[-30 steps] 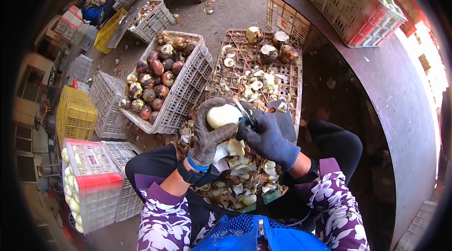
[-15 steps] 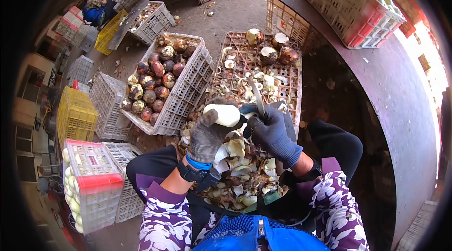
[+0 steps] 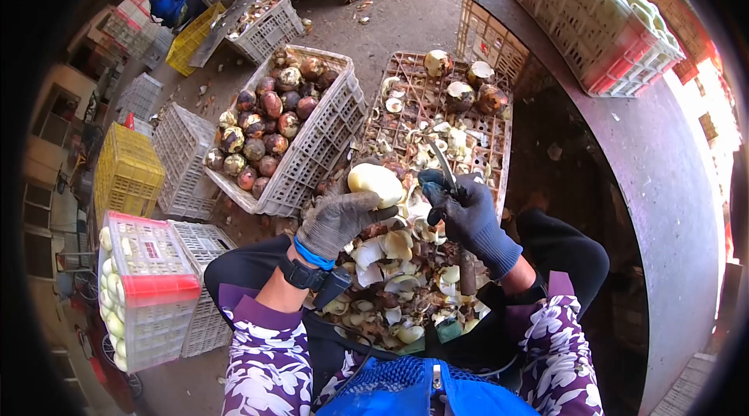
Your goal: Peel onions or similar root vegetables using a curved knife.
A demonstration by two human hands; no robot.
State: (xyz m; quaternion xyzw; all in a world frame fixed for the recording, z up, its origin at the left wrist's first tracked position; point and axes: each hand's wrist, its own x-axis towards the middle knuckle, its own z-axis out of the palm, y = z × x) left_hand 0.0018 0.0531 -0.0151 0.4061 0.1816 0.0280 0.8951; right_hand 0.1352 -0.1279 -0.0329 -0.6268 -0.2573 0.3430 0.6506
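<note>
My left hand (image 3: 342,221), in a grey glove, cradles a smooth, peeled cream-white vegetable or fruit (image 3: 376,184); its exact kind I cannot make out. My right hand (image 3: 470,213), in a dark blue glove, grips a knife with a narrow curved blade (image 3: 443,162) pointing up and away. Something dark teal wraps the knife's handle area. A gap separates the blade from the peeled piece. Below both hands lies a heap of peelings (image 3: 398,260), cream and brown, between my knees.
A tilted crate (image 3: 312,152) holds several round brown-purple unpeeled pieces. Beside it, a grid-like crate surface (image 3: 402,135) carries scraps and a few partly peeled pieces. A crate of pale peeled pieces (image 3: 152,291) stands at left, another crate (image 3: 593,26) on the curved bench (image 3: 663,158).
My hands have moved apart; the blade is now away from the peeled piece. My left hand has turned, showing more of the piece. The whole view has shifted slightly.
</note>
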